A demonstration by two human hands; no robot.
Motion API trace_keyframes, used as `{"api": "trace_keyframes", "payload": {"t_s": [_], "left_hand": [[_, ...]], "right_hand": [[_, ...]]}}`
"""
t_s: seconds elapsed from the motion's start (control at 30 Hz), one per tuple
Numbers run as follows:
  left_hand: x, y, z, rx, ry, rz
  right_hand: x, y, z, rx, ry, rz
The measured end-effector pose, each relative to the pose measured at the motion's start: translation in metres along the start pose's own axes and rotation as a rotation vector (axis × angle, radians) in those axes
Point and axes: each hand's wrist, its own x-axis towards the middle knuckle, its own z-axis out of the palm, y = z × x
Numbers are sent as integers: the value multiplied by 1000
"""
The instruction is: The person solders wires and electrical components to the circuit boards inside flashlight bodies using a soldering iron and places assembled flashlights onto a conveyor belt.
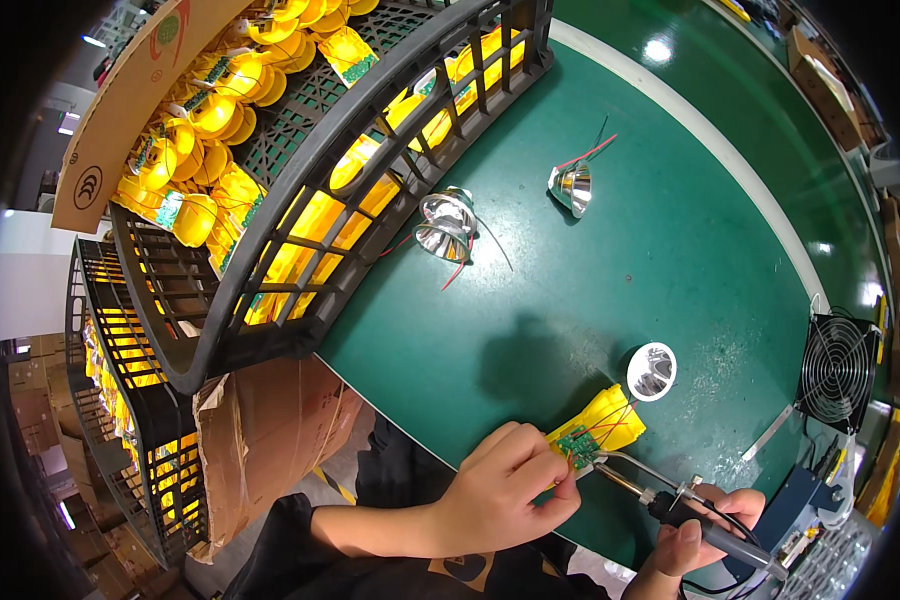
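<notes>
Left hand (pixel 505 490) pinches green circuit board (pixel 574 446); right hand (pixel 700 525) clasps soldering iron (pixel 670 505), tip pointing up-left at it.

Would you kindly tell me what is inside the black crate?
The black crate holds yellow parts with small green circuit boards; the lower layers are hidden by its slats.

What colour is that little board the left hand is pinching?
Green, attached to a yellow part; the small circuit board shows best in the head view.

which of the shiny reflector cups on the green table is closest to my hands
The reflector cup standing mouth-up just beyond the yellow part. The other two lie tipped over farther up the table.
</notes>
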Motion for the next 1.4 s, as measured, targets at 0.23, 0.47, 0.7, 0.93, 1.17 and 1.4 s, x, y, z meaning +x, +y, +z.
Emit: {"api": "trace_keyframes", "payload": {"t_s": [0.23, 0.47, 0.7, 0.93, 1.17, 1.4], "left_hand": [[-1, -1, 1, -8, -7, 16], [0, -2, 1, 4, 14, 32], [-1, -2, 2, 13, 24, 35], [-1, -2, 3, 13, 14, 29], [-1, -2, 3, 27, 25, 44], [-1, -2, 3, 35, 25, 39]], "right_hand": [[0, 2, -3, -42, -14, -22], [-3, 0, -8, -53, -76, -2], [-4, -1, -12, -25, -116, 16], [-4, -3, -11, -40, -95, 24], [-6, -1, -14, -30, -124, 42], [-4, -6, -10, -6, -75, 34]]}}
